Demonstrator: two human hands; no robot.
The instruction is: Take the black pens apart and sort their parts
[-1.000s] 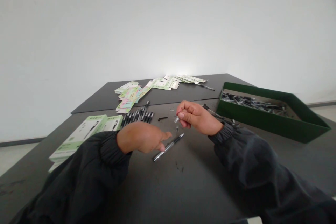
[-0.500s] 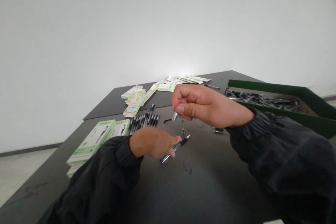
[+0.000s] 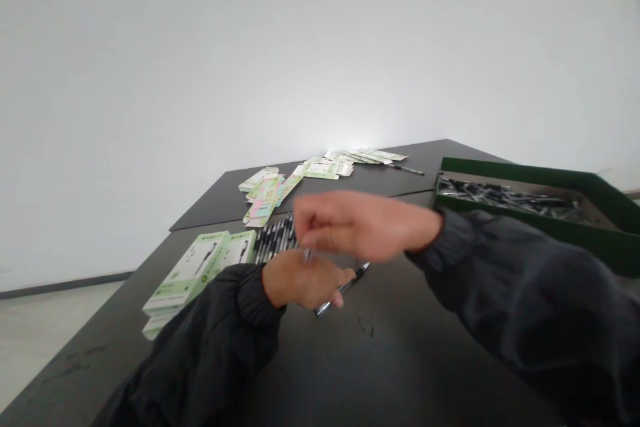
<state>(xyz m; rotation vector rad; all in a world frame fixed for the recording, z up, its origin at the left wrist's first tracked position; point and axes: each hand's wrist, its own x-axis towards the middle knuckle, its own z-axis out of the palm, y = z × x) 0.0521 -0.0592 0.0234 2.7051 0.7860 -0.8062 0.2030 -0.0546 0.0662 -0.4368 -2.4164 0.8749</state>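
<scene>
A gel pen (image 3: 324, 307) with a clear barrel, dark grip and bare tip is pinched between the fingers of my left hand (image 3: 307, 278). Above that hand, my right hand (image 3: 357, 223) is closed and a little blurred by motion. A small clear piece like a pen cap (image 3: 307, 255) pokes out under its fingers, mostly hidden. Just beyond my left hand lies a row of black-gripped pens (image 3: 273, 238), partly covered by my right hand.
Green-and-white pen boxes (image 3: 193, 267) are stacked at the left. Flattened cartons (image 3: 265, 200) lie farther back, with more cartons (image 3: 325, 168) and a single pen (image 3: 407, 169) near the wall. At the right stands a green tray (image 3: 545, 227) of loose pens.
My right hand has swung left with the small clear piece, from beyond the pen tip to over my left hand. My left hand still grips the pen. The view has shifted slightly.
</scene>
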